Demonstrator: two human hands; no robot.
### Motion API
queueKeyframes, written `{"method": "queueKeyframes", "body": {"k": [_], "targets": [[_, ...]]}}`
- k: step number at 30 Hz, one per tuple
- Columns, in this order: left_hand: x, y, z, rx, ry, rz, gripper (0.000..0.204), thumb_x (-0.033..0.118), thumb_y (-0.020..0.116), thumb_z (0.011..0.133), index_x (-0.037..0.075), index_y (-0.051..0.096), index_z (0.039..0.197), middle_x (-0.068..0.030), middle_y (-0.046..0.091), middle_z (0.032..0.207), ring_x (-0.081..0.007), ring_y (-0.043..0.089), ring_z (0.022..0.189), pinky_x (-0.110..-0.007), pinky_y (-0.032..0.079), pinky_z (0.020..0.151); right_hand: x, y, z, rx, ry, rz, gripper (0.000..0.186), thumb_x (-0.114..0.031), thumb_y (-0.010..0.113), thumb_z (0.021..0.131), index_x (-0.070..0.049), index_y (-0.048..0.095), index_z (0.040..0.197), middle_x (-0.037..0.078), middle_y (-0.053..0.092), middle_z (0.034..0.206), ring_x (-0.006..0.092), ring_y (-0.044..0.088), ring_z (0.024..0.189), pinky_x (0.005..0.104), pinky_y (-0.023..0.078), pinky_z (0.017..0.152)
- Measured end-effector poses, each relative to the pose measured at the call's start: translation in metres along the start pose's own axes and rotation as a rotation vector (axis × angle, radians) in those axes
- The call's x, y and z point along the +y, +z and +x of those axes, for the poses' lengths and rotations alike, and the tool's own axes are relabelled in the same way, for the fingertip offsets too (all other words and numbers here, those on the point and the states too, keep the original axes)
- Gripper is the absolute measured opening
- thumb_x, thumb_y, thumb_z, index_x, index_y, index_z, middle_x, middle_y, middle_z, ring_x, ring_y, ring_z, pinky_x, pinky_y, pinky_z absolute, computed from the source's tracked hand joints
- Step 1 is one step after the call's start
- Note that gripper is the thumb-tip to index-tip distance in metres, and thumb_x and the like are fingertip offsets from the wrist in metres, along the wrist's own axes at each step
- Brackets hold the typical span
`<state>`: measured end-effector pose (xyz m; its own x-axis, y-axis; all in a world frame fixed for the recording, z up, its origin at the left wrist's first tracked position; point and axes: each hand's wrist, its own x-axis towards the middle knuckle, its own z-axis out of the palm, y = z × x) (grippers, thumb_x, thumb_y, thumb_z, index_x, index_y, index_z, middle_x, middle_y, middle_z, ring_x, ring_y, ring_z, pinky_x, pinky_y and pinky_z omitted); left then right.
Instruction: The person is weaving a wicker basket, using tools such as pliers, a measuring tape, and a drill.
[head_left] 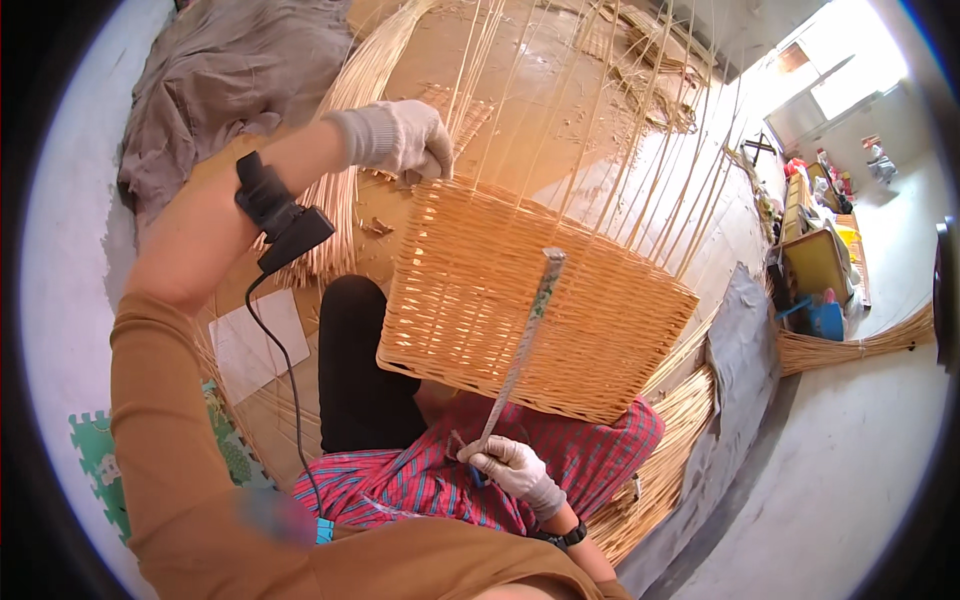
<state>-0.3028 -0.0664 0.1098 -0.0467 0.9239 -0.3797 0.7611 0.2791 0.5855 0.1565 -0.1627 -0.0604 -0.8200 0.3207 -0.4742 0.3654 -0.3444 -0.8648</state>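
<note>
A woven wicker panel (500, 290), perhaps one side of a basket, leans across my lap with long loose stakes (600, 130) rising from its upper edge. My left hand (412, 142), in a white knit glove, curls its fingers on the panel's upper left corner. Low in the middle, my right hand (512, 466), gloved too, closes round the lower end of a long, flat grey metal bar (522, 345). The bar slants up over the front of the weave, and its bent tip lies near the panel's upper middle. A small blue part shows below the right hand.
Bundles of pale canes lie at the upper left (370, 70) and at the lower right (660, 470). A grey cloth (230, 70) is heaped at the far left. A black cable (285, 365) hangs from the device strapped to my left forearm.
</note>
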Motion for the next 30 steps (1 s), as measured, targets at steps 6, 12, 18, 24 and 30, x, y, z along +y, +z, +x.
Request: {"method": "queueKeyframes", "body": {"k": [6, 12, 18, 24, 30], "targets": [[-0.012, 0.0, 0.003, 0.014, 0.047, -0.086, 0.025, 0.002, 0.074, 0.089, 0.004, 0.078, 0.114, -0.0108, 0.078, 0.094, -0.0156, 0.074, 0.076, -0.029, 0.06, 0.067, -0.007, -0.003, 0.007, -0.046, 0.082, -0.123, 0.019, -0.005, 0.058, 0.105, -0.001, 0.072, 0.117, 0.004, 0.073, 0.11, 0.0105, 0.064, 0.102, 0.027, 0.052, 0.093], [-0.005, -0.002, 0.003, 0.009, 0.048, -0.012, 0.026, 0.005, 0.076, 0.087, 0.004, 0.078, 0.113, -0.0107, 0.079, 0.092, -0.0156, 0.074, 0.076, -0.03, 0.06, 0.07, -0.008, 0.003, 0.008, 0.003, 0.085, -0.117, 0.017, -0.011, 0.062, 0.104, -0.005, 0.075, 0.113, -0.002, 0.068, 0.093, 0.0048, 0.054, 0.075, 0.023, 0.049, 0.069], [0.001, -0.001, 0.008, 0.03, 0.05, 0.207, 0.024, 0.012, 0.076, 0.087, 0.011, 0.08, 0.11, -0.0095, 0.079, 0.093, -0.0163, 0.074, 0.078, -0.031, 0.06, 0.072, 0.003, 0.005, 0.008, 0.011, 0.007, -0.15, 0.018, -0.011, 0.063, 0.104, -0.005, 0.075, 0.116, -0.003, 0.068, 0.093, 0.0047, 0.054, 0.077, 0.0232, 0.049, 0.07], [0.008, 0.002, 0.016, 0.037, 0.059, 0.398, 0.024, 0.013, 0.075, 0.085, 0.013, 0.081, 0.108, -0.0087, 0.079, 0.089, -0.0195, 0.074, 0.076, -0.033, 0.059, 0.072, -0.002, 0.003, 0.007, 0.007, 0.074, -0.143, 0.018, -0.011, 0.063, 0.104, -0.005, 0.075, 0.116, -0.002, 0.069, 0.094, 0.0049, 0.055, 0.079, 0.0233, 0.049, 0.072], [0.016, 0.002, 0.021, -0.006, 0.02, 0.457, 0.023, 0.012, 0.075, 0.086, 0.014, 0.08, 0.108, -0.0093, 0.078, 0.087, -0.022, 0.074, 0.079, -0.036, 0.059, 0.075, -0.004, 0.004, 0.008, -0.009, 0.051, -0.238, 0.018, -0.009, 0.062, 0.104, -0.003, 0.074, 0.115, 0.0, 0.071, 0.101, 0.0057, 0.058, 0.086, 0.0234, 0.05, 0.077]]}}
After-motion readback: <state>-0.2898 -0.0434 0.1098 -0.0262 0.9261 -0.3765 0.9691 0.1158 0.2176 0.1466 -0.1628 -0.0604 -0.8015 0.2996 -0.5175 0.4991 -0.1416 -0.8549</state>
